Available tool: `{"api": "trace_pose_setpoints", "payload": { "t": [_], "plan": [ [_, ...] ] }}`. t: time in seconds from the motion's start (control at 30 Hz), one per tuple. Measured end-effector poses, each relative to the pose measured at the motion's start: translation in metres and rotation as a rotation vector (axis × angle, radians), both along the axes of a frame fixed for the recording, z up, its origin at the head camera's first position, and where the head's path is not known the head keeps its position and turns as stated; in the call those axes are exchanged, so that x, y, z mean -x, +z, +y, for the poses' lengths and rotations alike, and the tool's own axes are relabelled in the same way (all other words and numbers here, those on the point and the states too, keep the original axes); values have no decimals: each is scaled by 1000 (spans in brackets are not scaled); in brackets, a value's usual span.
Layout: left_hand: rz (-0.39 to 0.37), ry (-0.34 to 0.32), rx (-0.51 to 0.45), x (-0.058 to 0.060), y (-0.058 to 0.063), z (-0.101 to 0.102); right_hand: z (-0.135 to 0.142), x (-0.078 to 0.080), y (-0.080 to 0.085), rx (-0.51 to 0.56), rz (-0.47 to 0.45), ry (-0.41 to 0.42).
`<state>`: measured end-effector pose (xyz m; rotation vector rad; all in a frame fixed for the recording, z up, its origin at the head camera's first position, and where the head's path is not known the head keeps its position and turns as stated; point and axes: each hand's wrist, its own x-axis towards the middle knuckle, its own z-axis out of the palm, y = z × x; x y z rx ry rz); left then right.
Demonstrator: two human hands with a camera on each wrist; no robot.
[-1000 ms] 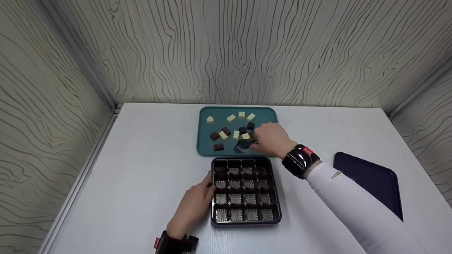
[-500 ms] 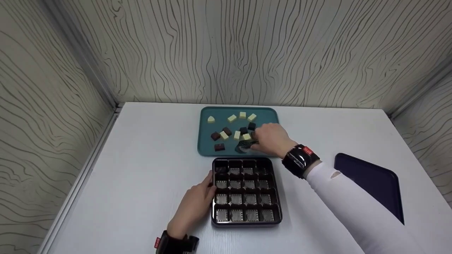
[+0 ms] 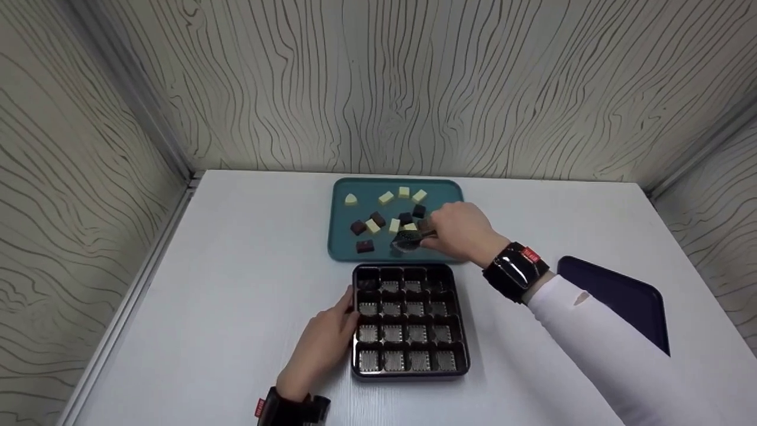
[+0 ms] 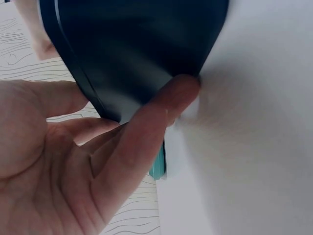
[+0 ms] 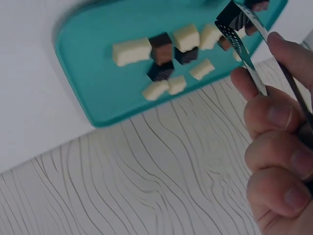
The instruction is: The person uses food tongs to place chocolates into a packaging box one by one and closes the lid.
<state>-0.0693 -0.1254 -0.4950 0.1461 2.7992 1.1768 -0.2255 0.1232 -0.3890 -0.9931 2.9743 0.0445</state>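
My right hand (image 3: 464,231) grips a pair of metal tongs (image 5: 239,49) with perforated tips, low over the teal tray (image 3: 340,236). A dark chocolate piece (image 5: 234,14) sits between the tong tips in the right wrist view. Several white and brown chocolates lie on the tray, such as a white one (image 5: 132,51) and a red-brown one (image 3: 365,246). With its fingers fairly straight, my left hand (image 3: 324,340) rests against the left side of a dark divided box (image 3: 408,322). In the left wrist view, fingertips touch the box's outer wall (image 4: 132,54).
The box stands just in front of the teal tray, its square compartments facing up. A dark navy lid or tray (image 3: 621,299) lies on the white table (image 3: 236,254) at the right, partly behind the right sleeve. A wood-patterned wall (image 3: 390,89) rises at the back.
My right wrist has shifted slightly right, and the tongs have risen a little over the tray. The left hand and the box keep their places.
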Motion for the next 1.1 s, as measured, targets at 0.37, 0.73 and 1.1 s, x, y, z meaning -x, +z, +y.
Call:
{"api": "trace_pose_setpoints", "payload": {
  "t": [0.37,0.73,1.1],
  "plan": [
    [-17,2,3,-1,1,0,5,-34,32,-2,42,176],
    [-26,8,17,-2,0,1,-4,-44,29,-79,57,272],
    [-13,7,10,-3,1,1,-26,-40,27,-199,59,304]
  ]
}}
